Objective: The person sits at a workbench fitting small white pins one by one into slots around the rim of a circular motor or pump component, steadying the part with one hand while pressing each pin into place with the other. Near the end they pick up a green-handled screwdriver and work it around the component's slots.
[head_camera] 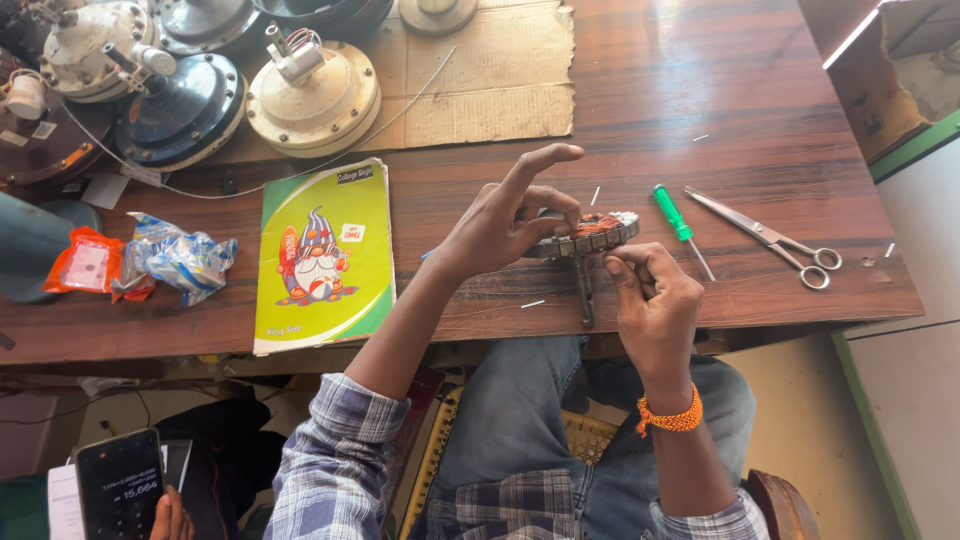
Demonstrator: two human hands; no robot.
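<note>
Wooden table edge, both hands gripping stator, scissors beside

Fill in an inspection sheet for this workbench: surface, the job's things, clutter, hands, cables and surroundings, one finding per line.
Surface: dark wooden table, partly covered by a cardboard sheet.
Job's things: round wound motor core, held above the table edge on its shaft.
Clutter: green notebook, green-handled screwdriver, scissors, crumpled wrappers, several fan motor housings at the far left.
Hands: left hand grips the core's rim, forefinger raised; right hand pinches at its near edge.
Cables: thin white wire trailing across the cardboard from the housings.
Surroundings: another person's hand with a phone at lower left; green-edged wall at right.
</note>
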